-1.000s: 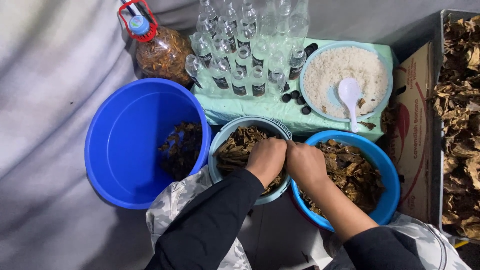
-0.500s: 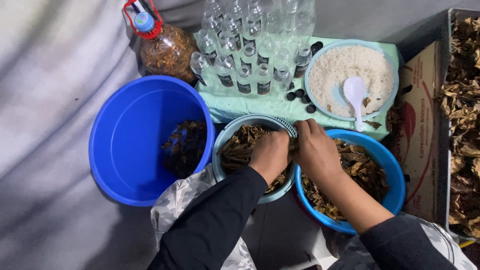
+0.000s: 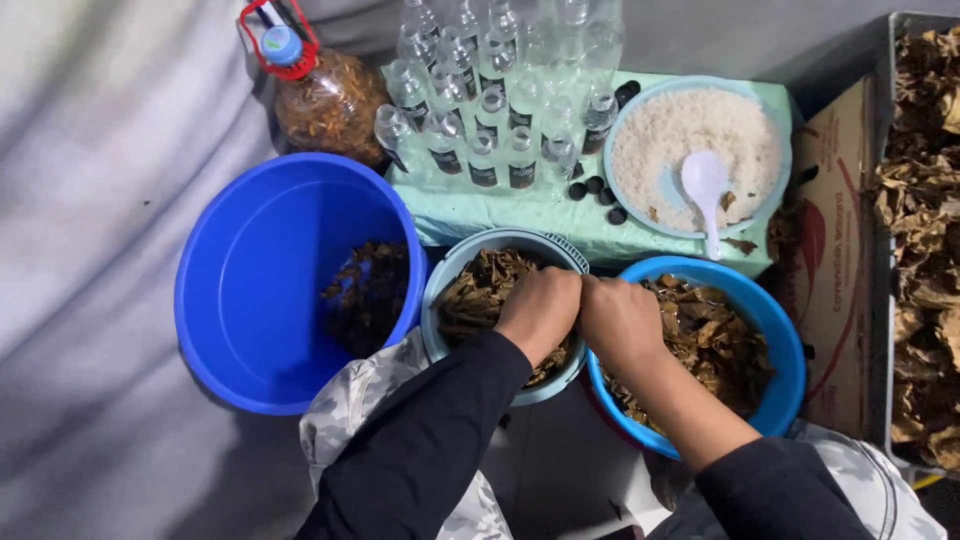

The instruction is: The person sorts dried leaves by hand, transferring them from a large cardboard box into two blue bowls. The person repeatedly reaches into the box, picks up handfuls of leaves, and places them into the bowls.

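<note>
The left hand (image 3: 540,310) and right hand (image 3: 620,320) meet knuckle to knuckle where two bowls touch, both curled with fingers turned down out of sight, so whether they pinch anything cannot be told. The left hand lies over the pale bowl (image 3: 450,275), which holds brown dried leaves (image 3: 480,290); the right hand lies over the left rim of the blue bowl (image 3: 785,350), also filled with dried leaves (image 3: 715,345). Both arms wear dark sleeves; the right sleeve is pushed up, baring the forearm. To the left of the pale bowl, touching it, stands a big blue tub (image 3: 260,290) with a small heap of dark leaves (image 3: 365,295) against its right wall. Behind the bowls is a pale green surface (image 3: 500,210) bearing a cluster of small clear bottles (image 3: 490,100), a few black caps (image 3: 595,190) beside them, and a light blue plate (image 3: 775,190) of white grains (image 3: 680,130) with a white spoon (image 3: 705,185) resting in it. A large jug (image 3: 325,95) with a blue cap and red handle, filled with brownish matter, stands at the surface's left end. At the right edge a cardboard box (image 3: 835,250) sits beside a tray (image 3: 885,300) piled with dried leaves. Grey cloth (image 3: 90,250) covers the ground at the left.
</note>
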